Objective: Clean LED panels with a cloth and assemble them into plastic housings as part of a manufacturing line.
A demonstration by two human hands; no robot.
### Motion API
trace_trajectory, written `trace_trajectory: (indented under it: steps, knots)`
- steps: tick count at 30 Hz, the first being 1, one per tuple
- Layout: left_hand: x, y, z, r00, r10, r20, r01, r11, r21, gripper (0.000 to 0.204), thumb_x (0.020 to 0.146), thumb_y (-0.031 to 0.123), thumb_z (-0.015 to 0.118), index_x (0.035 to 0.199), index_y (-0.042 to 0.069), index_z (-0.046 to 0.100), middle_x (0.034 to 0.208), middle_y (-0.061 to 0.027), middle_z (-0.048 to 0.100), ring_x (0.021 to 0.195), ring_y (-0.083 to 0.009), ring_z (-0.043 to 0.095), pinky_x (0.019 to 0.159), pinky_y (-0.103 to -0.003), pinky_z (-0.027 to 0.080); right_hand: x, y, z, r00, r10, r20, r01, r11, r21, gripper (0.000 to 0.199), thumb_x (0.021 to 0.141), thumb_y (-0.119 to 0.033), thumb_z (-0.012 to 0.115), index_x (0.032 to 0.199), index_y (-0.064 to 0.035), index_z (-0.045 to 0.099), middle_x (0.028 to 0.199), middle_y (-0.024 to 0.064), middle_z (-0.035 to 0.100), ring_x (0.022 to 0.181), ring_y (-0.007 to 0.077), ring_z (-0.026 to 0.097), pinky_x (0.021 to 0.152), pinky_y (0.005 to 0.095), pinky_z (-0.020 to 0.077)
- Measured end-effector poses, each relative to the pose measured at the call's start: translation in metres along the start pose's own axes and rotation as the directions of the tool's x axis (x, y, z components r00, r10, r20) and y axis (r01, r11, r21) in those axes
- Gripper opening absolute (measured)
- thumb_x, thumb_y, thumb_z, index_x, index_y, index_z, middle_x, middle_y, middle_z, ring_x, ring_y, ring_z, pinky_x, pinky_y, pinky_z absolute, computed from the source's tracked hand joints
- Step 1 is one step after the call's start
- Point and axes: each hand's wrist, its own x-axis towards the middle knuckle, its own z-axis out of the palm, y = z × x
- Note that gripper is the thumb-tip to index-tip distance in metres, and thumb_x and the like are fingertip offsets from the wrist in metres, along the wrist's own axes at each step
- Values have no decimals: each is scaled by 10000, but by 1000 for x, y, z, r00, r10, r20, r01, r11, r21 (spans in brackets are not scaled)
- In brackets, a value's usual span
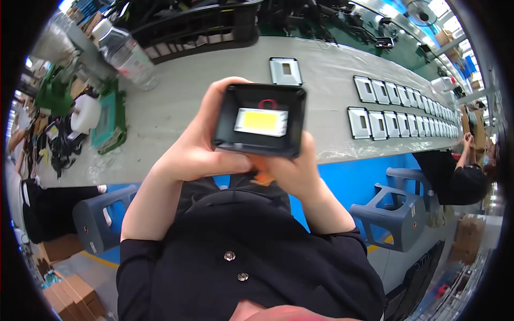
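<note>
Both hands, left hand and right hand, clasped around boxy black floodlight housing, glossy yellow panel inside.

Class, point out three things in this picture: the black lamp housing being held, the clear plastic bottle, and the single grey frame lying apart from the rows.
black lamp housing point(261, 120), head view, yellow panel inside.
clear plastic bottle point(126, 53), head view, its body.
single grey frame point(285, 71), head view, its rim.

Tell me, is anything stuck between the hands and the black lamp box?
Nothing visible is. The left hand wraps the black lamp housing from its left side and the right hand grips it from below, both touching it directly. A small orange thing shows under the right hand.
</note>
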Motion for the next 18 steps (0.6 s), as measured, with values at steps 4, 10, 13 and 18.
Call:
trace_trajectory:
  steps: [4, 10, 13, 18]
  knots:
    - [53, -21, -17, 966, -58, 252, -107, 797, 594, 1007, 704, 410, 800, 1467, 76, 234, 1482, -177, 305, 1390, -308, 298, 1127, -441, 270, -7, -19, -56, 976, 37, -214, -100, 952, -289, 115, 939, -88, 588, 888, 14, 599, 688, 50, 625, 557, 85, 602, 471, 235, 463]
    - [132, -105, -36, 994, 82, 72, -95, 323, 941, 928, 724, 372, 756, 1462, 117, 254, 1460, -206, 337, 1365, -355, 325, 1119, -429, 287, 0, -41, -97, 969, 199, -144, -237, 606, -760, 235, 846, -225, 653, 773, -16, 574, 597, 86, 568, 551, 260, 545, 541, 355, 403]
    - [134, -115, -43, 995, 95, 35, -61, 280, 958, 875, 726, 336, 742, 1446, 130, 290, 1399, -200, 409, 1308, -370, 387, 1087, -431, 328, 5, -43, -100, 948, 292, -129, -278, 556, -784, 278, 851, -255, 641, 736, -16, 558, 587, 94, 549, 553, 268, 538, 534, 365, 390]
    - [71, -95, -66, 982, 183, 37, -93, 307, 947, 879, 679, 279, 754, 1424, 102, 323, 1297, -196, 486, 1196, -371, 472, 1034, -443, 366, 28, -48, -89, 883, 467, -39, -286, 473, -833, 329, 868, -288, 607, 701, -9, 557, 571, 100, 567, 552, 266, 571, 551, 364, 421]
